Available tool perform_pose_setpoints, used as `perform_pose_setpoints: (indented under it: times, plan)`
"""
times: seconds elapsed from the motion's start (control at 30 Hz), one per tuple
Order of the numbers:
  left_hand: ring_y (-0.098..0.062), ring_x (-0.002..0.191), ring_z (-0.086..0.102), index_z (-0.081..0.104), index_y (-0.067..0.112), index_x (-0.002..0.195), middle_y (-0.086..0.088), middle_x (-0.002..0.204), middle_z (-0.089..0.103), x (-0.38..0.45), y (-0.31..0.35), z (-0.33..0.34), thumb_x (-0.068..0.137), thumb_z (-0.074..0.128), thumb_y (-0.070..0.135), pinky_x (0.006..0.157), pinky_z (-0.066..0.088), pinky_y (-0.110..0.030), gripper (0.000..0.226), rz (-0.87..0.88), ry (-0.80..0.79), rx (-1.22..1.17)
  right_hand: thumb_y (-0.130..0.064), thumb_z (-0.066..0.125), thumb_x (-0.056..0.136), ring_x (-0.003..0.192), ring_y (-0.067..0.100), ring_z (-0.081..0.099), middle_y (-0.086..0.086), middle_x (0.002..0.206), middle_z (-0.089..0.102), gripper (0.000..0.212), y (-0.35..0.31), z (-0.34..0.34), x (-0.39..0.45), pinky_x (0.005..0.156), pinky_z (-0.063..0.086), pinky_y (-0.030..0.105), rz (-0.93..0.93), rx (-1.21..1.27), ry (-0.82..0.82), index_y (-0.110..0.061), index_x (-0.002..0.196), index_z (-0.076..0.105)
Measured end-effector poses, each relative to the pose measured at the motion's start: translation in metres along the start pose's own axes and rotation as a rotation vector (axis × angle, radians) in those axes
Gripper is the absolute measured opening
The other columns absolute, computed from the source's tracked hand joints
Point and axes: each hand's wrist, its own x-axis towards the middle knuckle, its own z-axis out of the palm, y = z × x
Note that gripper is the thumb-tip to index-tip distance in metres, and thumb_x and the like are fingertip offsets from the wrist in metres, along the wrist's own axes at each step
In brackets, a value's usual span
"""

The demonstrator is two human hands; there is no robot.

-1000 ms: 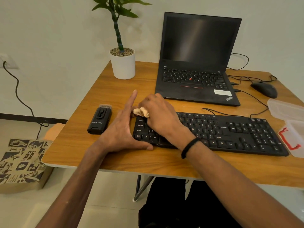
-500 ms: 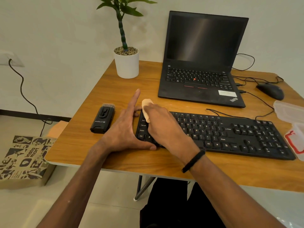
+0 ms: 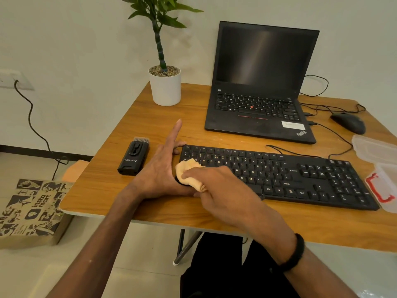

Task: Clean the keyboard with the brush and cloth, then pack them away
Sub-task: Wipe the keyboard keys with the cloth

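A black external keyboard [image 3: 300,175] lies across the wooden desk [image 3: 133,190]. My right hand [image 3: 223,186] grips a crumpled beige cloth [image 3: 189,173] and presses it on the keyboard's front left corner. My left hand [image 3: 163,168] braces the keyboard's left end, index finger straight and pointing away, thumb along the front edge. The black cleaning brush [image 3: 134,158], bristles at its far end, lies on the desk just left of my left hand, untouched.
An open black laptop [image 3: 262,87] stands behind the keyboard. A white plant pot [image 3: 165,87] sits at the back left, a black mouse [image 3: 349,122] with cables at the back right. A clear plastic container [image 3: 380,164] with a red clip lies at the right edge. A paper bag [image 3: 30,209] stands on the floor.
My right hand has drawn the cloth from the keyboard's top left corner toward me to the front left corner. My left hand has stayed at the left end.
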Motion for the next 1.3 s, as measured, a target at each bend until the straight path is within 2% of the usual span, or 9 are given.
perform_pose_setpoints:
  times: [0.2,0.3,0.4,0.5,0.6,0.93,1.07,1.17,1.3]
  plan:
    - [-0.014,0.142,0.040,-0.019,0.062,0.154,0.005,0.160,0.036,0.000,0.002,-0.001,0.046,0.098,0.066,0.121,0.035,-0.054,0.159,-0.022,-0.008,0.018,-0.021,0.059,0.103,0.094,0.011,0.067,-0.009,0.110,0.073,0.027,0.027,-0.054,0.014,0.080,0.054,0.035,0.013,0.304,-0.173,-0.035,0.122,0.072]
    - [-0.013,0.141,0.040,-0.019,0.062,0.154,0.007,0.161,0.034,0.001,0.002,-0.001,0.048,0.100,0.062,0.122,0.034,-0.051,0.159,-0.032,-0.004,0.037,-0.020,0.054,0.105,0.082,0.014,0.065,0.005,0.103,0.075,0.028,0.039,-0.063,0.026,0.068,0.049,0.032,0.098,0.446,0.114,-0.034,0.120,0.072]
    - [-0.012,0.140,0.041,-0.018,0.063,0.154,0.007,0.161,0.035,0.002,0.001,-0.001,0.047,0.100,0.062,0.121,0.034,-0.048,0.159,-0.035,-0.005,0.048,-0.013,0.051,0.104,0.111,0.017,0.060,-0.004,0.129,0.068,0.040,0.040,-0.051,0.042,0.085,0.049,0.030,0.091,0.092,0.332,-0.033,0.136,0.062]
    - [-0.011,0.139,0.039,-0.018,0.062,0.154,0.008,0.160,0.033,0.002,0.001,-0.001,0.050,0.099,0.061,0.120,0.033,-0.044,0.157,-0.032,-0.017,0.068,-0.008,0.054,0.101,0.128,0.019,0.052,0.002,0.152,0.052,0.054,0.032,-0.027,0.044,0.100,0.042,0.024,0.099,-0.087,0.180,-0.025,0.152,0.045]
    - [-0.011,0.139,0.039,-0.016,0.059,0.156,0.007,0.160,0.033,0.003,0.000,0.001,0.052,0.098,0.061,0.119,0.034,-0.042,0.154,-0.018,-0.014,0.086,-0.014,0.050,0.104,0.157,0.017,0.014,0.000,0.171,0.019,0.066,0.028,0.000,0.036,0.127,0.012,0.034,0.105,-0.192,0.057,-0.021,0.163,0.023]
    - [-0.011,0.140,0.037,-0.012,0.058,0.157,0.008,0.160,0.035,0.002,0.000,0.002,0.053,0.095,0.066,0.117,0.032,-0.040,0.150,-0.009,-0.006,0.089,-0.023,0.038,0.108,0.157,0.006,0.000,-0.008,0.172,0.010,0.060,0.014,0.017,-0.004,0.128,0.000,0.029,0.067,-0.155,0.036,-0.024,0.164,0.016]
    - [-0.014,0.139,0.038,-0.012,0.058,0.158,0.008,0.159,0.036,0.001,0.001,0.001,0.053,0.093,0.069,0.119,0.034,-0.046,0.149,-0.001,0.000,0.103,-0.026,0.038,0.109,0.151,-0.005,0.012,-0.022,0.166,0.023,0.053,0.005,0.017,-0.040,0.126,0.015,0.026,0.044,-0.066,0.047,-0.037,0.159,0.028]
    - [-0.013,0.139,0.039,-0.011,0.056,0.159,0.007,0.160,0.036,0.001,0.001,0.002,0.056,0.096,0.062,0.120,0.034,-0.049,0.148,0.000,-0.002,0.120,-0.032,0.041,0.109,0.114,-0.015,0.040,-0.041,0.128,0.048,0.044,0.005,0.000,-0.066,0.095,0.038,0.013,0.079,0.067,-0.045,-0.054,0.147,0.040]
    - [-0.013,0.142,0.038,-0.012,0.060,0.157,0.008,0.161,0.034,0.002,0.001,0.000,0.050,0.092,0.071,0.121,0.034,-0.052,0.150,-0.023,-0.015,0.108,-0.026,0.044,0.109,0.089,0.011,0.067,-0.018,0.100,0.070,0.037,0.018,-0.034,-0.061,0.078,0.058,0.033,0.169,0.569,0.127,-0.052,0.120,0.067]
